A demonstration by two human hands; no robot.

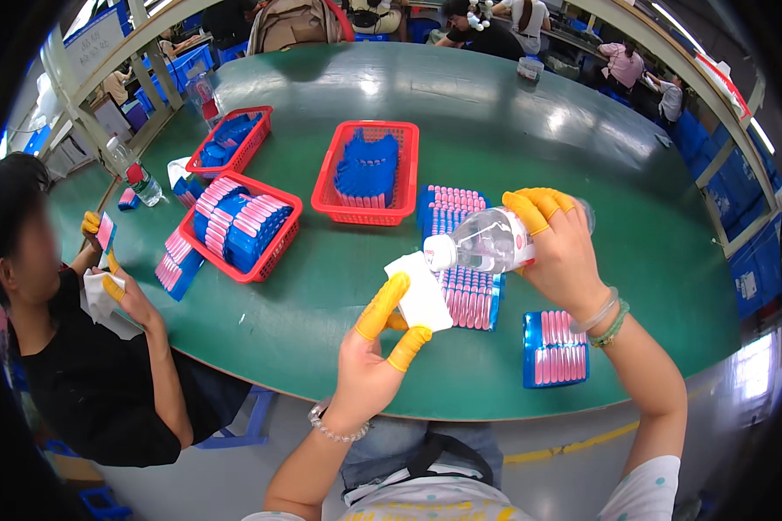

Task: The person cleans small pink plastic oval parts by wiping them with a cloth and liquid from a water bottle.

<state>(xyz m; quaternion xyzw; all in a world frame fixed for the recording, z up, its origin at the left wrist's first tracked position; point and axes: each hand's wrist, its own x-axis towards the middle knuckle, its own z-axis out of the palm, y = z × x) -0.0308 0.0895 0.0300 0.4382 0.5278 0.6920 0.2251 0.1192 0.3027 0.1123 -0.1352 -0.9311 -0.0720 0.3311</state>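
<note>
Green round worktable [530, 139]: my right hand [558, 252] grips a clear plastic water bottle [487, 241] tipped (light, slippery, hold mid-body) just above the limp white cloth [420, 288] pinched in my left hand [375, 354].

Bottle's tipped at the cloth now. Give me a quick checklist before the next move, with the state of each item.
1. Right hand grips the clear bottle: ok.
2. Bottle lies sideways, mouth toward the white cloth: ok.
3. Left hand pinches the cloth with yellow finger cots: ok.
4. Cap off: cannot tell.
5. Liquid reaching the cloth: cannot tell.
6. Blue tray of pink pieces directly under the cloth, spill risk: not ok.
</note>
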